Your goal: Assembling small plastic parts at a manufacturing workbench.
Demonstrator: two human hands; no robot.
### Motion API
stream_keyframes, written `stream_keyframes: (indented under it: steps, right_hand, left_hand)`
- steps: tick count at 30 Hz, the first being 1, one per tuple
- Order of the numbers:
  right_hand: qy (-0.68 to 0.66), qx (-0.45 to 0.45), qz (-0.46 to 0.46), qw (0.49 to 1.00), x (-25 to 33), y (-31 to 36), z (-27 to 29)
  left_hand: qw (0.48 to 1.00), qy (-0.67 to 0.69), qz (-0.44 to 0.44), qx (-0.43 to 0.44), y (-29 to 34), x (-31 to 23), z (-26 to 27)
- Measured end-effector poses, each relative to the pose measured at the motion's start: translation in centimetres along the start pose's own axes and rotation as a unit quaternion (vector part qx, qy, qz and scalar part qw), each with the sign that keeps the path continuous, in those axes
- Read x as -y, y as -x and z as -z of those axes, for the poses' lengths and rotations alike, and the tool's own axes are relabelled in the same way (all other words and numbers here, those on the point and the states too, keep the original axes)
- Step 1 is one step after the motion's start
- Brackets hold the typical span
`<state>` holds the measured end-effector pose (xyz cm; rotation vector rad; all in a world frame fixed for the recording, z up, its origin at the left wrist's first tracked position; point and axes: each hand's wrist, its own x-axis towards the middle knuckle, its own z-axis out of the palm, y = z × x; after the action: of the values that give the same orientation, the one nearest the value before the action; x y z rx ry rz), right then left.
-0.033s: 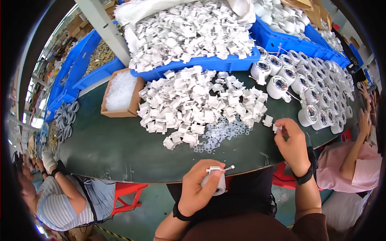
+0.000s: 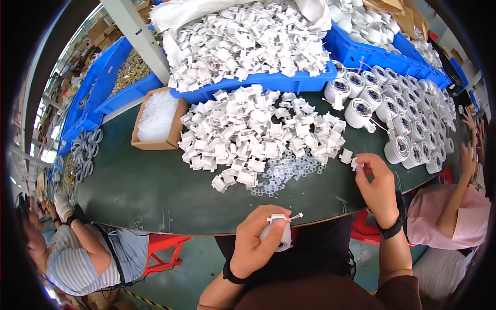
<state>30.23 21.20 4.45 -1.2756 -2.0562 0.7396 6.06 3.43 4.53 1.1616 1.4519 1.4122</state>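
Observation:
My left hand (image 2: 257, 240) is wrapped round a white cylindrical housing (image 2: 283, 240) just off the table's near edge. From its top sticks out a short wire with a small white connector (image 2: 300, 215). Over the table at the right, my right hand (image 2: 376, 183) pinches a small white plastic piece (image 2: 354, 164) between thumb and fingers. Another white plastic piece (image 2: 345, 155) lies just beside it. Left of that spreads a heap of white plastic pieces (image 2: 227, 132), with small translucent rings (image 2: 281, 178) along its near side.
A blue bin (image 2: 305, 81) piled with white pieces stands at the back. Rows of white round housings (image 2: 400, 124) fill the right side. At left are a cardboard box (image 2: 155, 145) of clear bits and grey rings (image 2: 85, 155). People sit at both sides, one in a pink sleeve (image 2: 439, 206).

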Motion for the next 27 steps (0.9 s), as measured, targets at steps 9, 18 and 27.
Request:
stream_keyframes:
  steps: [9,18,27]
  right_hand:
    - [-0.369,0.186,-0.016,0.911,7.7,4.8,-4.8]
    - [-0.35,0.26,-0.02,0.9,7.2,5.2,-5.1]
    - [-0.423,0.278,-0.061,0.86,9.8,5.5,-5.4]
  left_hand:
    - [0.993,0.097,0.053,0.037,0.4,0.2,-0.6]
    - [0.998,-0.034,-0.039,0.031,0.9,-0.2,-0.2]
    - [0.964,-0.198,-0.113,-0.137,0.7,0.0,-1.0]
